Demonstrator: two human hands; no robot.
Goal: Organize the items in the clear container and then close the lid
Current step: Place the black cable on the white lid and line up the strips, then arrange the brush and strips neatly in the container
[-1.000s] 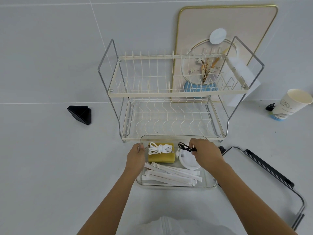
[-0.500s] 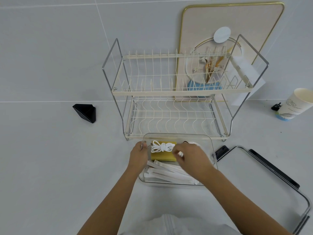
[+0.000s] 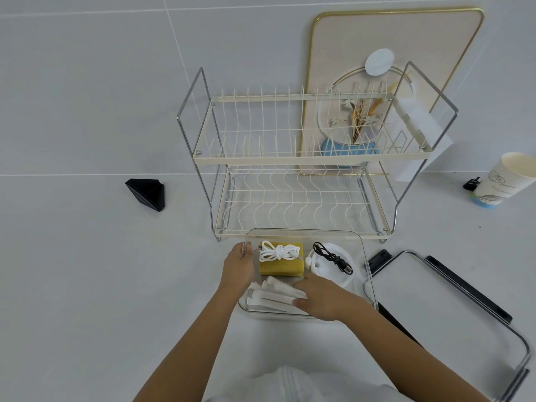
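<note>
Left hand [image 3: 239,262]: is gripping the left rim of the container [image 3: 359,242], thumb hooked over the edge, pinning it to the surface [image 3: 87,285].
Right hand [image 3: 322,297]: is lying across the strips [image 3: 275,297] in the near half of the container. Fingers and thumb are sitting either side of the bundle, but I cannot tell whether it is pinching them or only pressing them flat.
Container: is sitting open on the surface, just in front of the rack [image 3: 290,169].
Contents: the sponge [image 3: 281,266] is lying at the far left with the white cord [image 3: 277,252] on top. The disc [image 3: 343,281] is sitting at the far right with the black cable [image 3: 333,256] draped over it. The strips are fanning out along the near wall.
Lid [image 3: 435,300]: is lying on the surface just beside the container's right wall, not yet on.
Step in hand: likely squaring the strips into one flat stack.
Doing it well: be sliding the strips together parallel to the near wall, pressing lightly so none are riding up over the sponge or above the rim, while the left hand is bracing the container.
Watching for: the cord and cable are lying loose on top and should be sitting below the rim before the lid goes on.
</note>
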